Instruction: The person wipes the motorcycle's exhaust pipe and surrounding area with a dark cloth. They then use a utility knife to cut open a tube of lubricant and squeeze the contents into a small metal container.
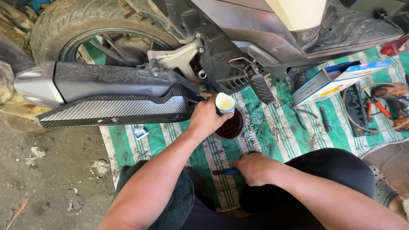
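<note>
Two hands, left grip (208, 117) pinching pale cup (225, 103) over dark pan (232, 127), right grip (255, 168) clenched on blue-handled tool (228, 171)

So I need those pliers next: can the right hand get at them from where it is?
Probably yes: the pliers lie open on the striped mat, nothing over them, but the right hand already grips a blue-handled tool.

Green-and-white striped mat (260, 123). Silver-capped black exhaust (106, 91) with grey carbon-weave guard. Pale yellow cup (225, 103) over dark reddish-brown pan (232, 127). Blue tool handle (230, 171). Blue-and-white box (336, 81) with yellow patch. Orange-red pliers (377, 106). Black trousers (324, 170).
</note>
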